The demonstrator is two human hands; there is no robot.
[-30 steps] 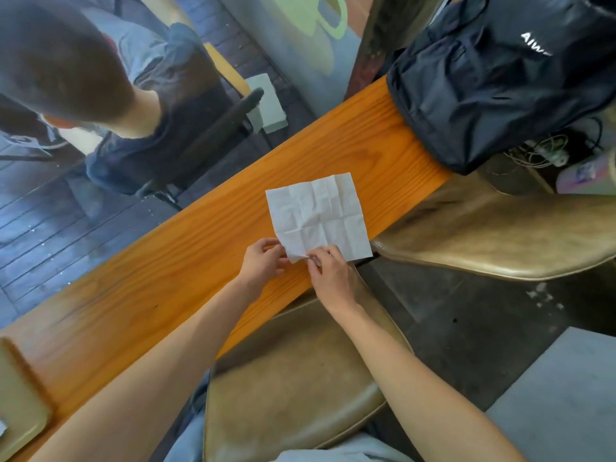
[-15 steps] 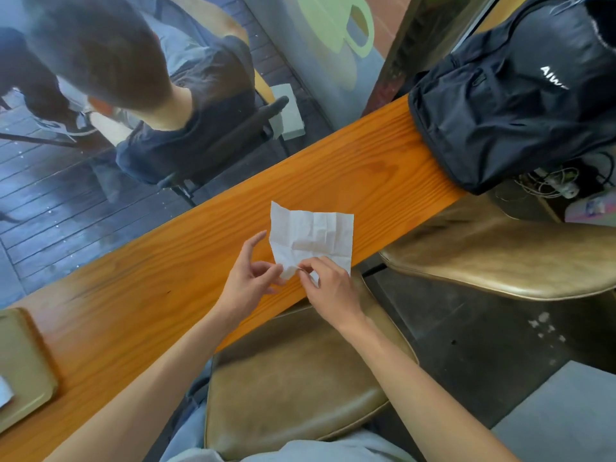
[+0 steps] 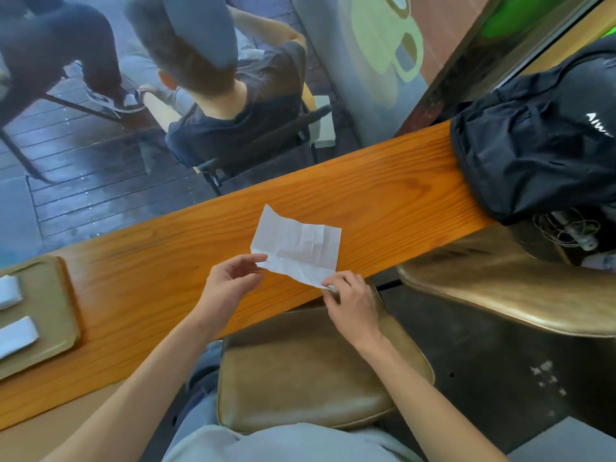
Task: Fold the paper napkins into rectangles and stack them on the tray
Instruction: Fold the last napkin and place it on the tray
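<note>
Our left hand point(image 3: 230, 281) and right hand point(image 3: 346, 295) pinched the near corners of a creased white paper napkin point(image 3: 296, 248), lifted half-folded above the orange wooden counter point(image 3: 383, 195). Far left, the tan tray point(image 3: 56, 315) held two folded napkins point(image 3: 16, 335); this one remained unfinished.

The scene is lit evenly by soft daylight, brightest at the far side where a pale blue-grey sheen is cast over the dark decking point(image 3: 100, 181). A dull glare is carried along the far edge of the table point(image 3: 383, 195), and soft highlights are seen on the near seat cushion point(image 3: 300, 378). Shadows are faint and diffuse. Straight lines are bowed by wide-angle distortion towards the edges, and slight softness is noted at the far left
</note>
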